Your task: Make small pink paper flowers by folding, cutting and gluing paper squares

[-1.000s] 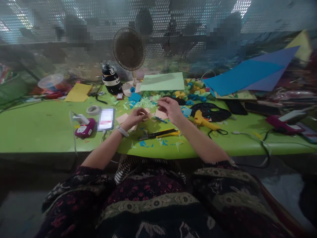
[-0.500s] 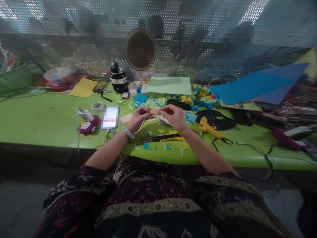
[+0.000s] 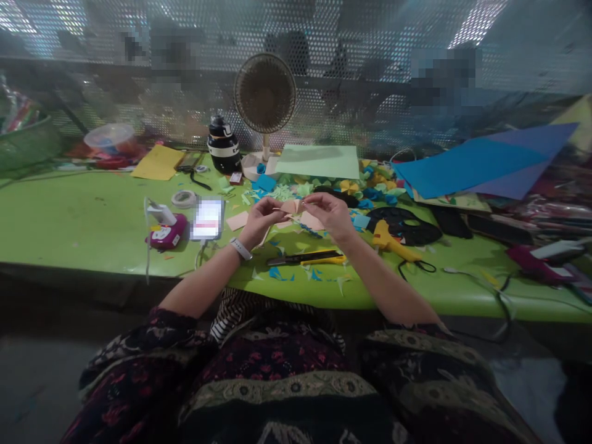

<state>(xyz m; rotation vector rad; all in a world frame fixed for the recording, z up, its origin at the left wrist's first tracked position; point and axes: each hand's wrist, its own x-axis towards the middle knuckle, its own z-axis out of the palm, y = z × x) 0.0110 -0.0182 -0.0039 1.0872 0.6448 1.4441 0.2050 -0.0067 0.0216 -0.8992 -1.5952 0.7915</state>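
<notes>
A small folded piece of peach paper (image 3: 290, 207) is held up between my two hands over the bench. Its left side is pinched by the thumb and fingers of my left hand (image 3: 259, 220), which has a white band at the wrist. My right hand (image 3: 333, 217) has its thumb and forefinger closed at the paper's right edge. Flat peach squares (image 3: 237, 221) lie beside my left hand, and another peach piece (image 3: 311, 221) lies under my right fingers. A yellow box cutter (image 3: 324, 258) rests on the green tabletop nearer to me, among blue and white scraps.
To the right lie a yellow glue gun (image 3: 393, 242) and a black palette (image 3: 407, 226). On the left are a lit phone (image 3: 207, 219), a tape roll (image 3: 184, 198) and a purple device (image 3: 167, 234). Behind stand a fan (image 3: 265, 92), a black bottle (image 3: 224, 147) and heaped paper flowers (image 3: 374, 185).
My right hand has shifted slightly right and lifted a little, so more of the peach paper shows between my hands. My left hand stays nearly still. The view has shifted slightly.
</notes>
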